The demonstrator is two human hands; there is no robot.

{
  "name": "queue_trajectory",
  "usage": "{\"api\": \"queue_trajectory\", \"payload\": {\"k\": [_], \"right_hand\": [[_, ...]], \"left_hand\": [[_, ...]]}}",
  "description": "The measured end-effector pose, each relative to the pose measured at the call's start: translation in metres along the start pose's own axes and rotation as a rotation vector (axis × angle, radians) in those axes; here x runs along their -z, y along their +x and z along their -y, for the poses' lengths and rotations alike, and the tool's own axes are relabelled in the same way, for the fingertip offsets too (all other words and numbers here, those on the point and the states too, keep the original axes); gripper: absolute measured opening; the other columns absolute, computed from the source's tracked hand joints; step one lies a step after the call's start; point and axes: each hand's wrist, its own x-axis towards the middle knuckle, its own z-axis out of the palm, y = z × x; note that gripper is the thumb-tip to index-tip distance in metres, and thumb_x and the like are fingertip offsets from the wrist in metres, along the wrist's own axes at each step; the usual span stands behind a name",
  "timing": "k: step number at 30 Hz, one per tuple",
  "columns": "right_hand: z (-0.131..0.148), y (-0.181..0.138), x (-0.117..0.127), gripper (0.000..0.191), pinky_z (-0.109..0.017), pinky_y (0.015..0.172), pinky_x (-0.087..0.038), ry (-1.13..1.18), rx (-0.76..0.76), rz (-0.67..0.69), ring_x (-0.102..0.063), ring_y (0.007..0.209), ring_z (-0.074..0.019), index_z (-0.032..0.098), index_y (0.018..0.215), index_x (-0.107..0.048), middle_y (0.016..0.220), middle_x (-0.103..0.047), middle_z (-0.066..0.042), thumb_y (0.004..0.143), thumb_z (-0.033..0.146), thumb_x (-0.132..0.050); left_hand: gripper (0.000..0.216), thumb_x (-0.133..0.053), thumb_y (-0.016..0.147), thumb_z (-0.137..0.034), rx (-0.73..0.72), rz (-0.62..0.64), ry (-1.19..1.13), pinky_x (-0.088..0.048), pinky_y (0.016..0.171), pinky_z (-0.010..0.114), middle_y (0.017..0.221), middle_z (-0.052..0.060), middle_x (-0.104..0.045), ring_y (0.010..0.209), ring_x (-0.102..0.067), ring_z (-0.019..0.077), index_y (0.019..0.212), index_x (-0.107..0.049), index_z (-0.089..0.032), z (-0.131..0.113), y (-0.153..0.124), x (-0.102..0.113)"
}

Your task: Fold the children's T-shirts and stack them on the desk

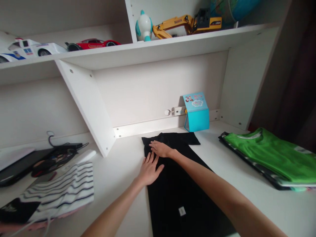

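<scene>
A black T-shirt (182,184) lies lengthwise on the white desk (123,168), partly folded, with a small white label near its lower end. My left hand (149,169) rests flat on the shirt's left edge, fingers stretched out. My right hand (160,148) lies palm down just beyond it, nearer the shirt's top, fingers spread towards the left. Neither hand holds anything.
A stack of folded clothes with a green shirt (269,154) on top lies at the right. A striped garment (64,189) and dark items with cables (54,156) lie at the left. A blue desk calendar (197,112) stands at the back. Toy cars (92,43) and an excavator (187,23) sit on the shelf.
</scene>
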Motion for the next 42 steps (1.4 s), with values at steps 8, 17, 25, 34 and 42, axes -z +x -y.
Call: {"api": "queue_trajectory", "payload": {"k": [8, 17, 25, 34, 42], "right_hand": [[-0.022, 0.101, -0.042, 0.034, -0.04, 0.083, -0.046, -0.006, -0.256, -0.148, -0.054, 0.099, -0.0188, 0.015, 0.116, -0.05, 0.115, -0.052, -0.008, 0.087, 0.034, -0.05], [-0.044, 0.123, -0.071, 0.028, -0.049, 0.095, -0.026, -0.028, -0.334, -0.222, -0.042, 0.112, -0.0246, 0.017, 0.108, -0.053, 0.114, -0.054, -0.009, 0.089, 0.034, -0.042], [-0.036, 0.122, -0.056, 0.037, -0.049, 0.098, -0.017, -0.036, -0.319, -0.289, -0.04, 0.116, -0.0252, 0.017, 0.123, -0.043, 0.123, -0.049, -0.014, 0.093, 0.031, -0.028], [-0.056, 0.052, -0.049, 0.061, -0.045, 0.102, -0.022, 0.014, -0.211, -0.025, -0.022, 0.132, -0.0246, 0.015, 0.136, -0.034, 0.143, -0.028, -0.011, 0.088, 0.054, -0.028], [-0.103, 0.005, 0.0, 0.047, -0.042, 0.095, -0.037, -0.021, -0.552, -0.129, -0.044, 0.116, -0.0217, 0.015, 0.127, -0.042, 0.13, -0.044, -0.012, 0.091, 0.044, -0.037]], "left_hand": [[0.071, -0.017, 0.084, -0.063, 0.005, -0.005, -0.019, -0.013, 0.108, 0.051, 0.148, 0.007, -0.013, 0.135, 0.0, 0.0322, 0.141, -0.023, -0.021, 0.001, -0.006, 0.001], [0.069, -0.021, 0.085, -0.06, 0.037, -0.046, -0.046, -0.012, 0.106, 0.054, 0.148, 0.008, -0.014, 0.133, 0.003, 0.0369, 0.141, -0.023, -0.02, -0.003, -0.009, -0.001], [0.069, -0.025, 0.083, -0.062, 0.096, -0.053, -0.039, -0.01, 0.104, 0.058, 0.149, 0.01, -0.01, 0.134, -0.002, 0.0373, 0.141, -0.023, -0.025, -0.001, -0.005, -0.002], [0.068, -0.024, 0.083, -0.063, 0.102, -0.055, 0.012, -0.012, 0.101, 0.061, 0.147, 0.013, -0.015, 0.133, -0.006, 0.0395, 0.14, -0.024, -0.026, -0.002, -0.002, -0.003], [0.066, -0.014, 0.085, -0.062, 0.064, -0.047, 0.032, -0.011, 0.101, 0.061, 0.147, 0.01, -0.017, 0.135, -0.005, 0.0322, 0.14, -0.024, -0.028, 0.0, -0.001, -0.003]]}}
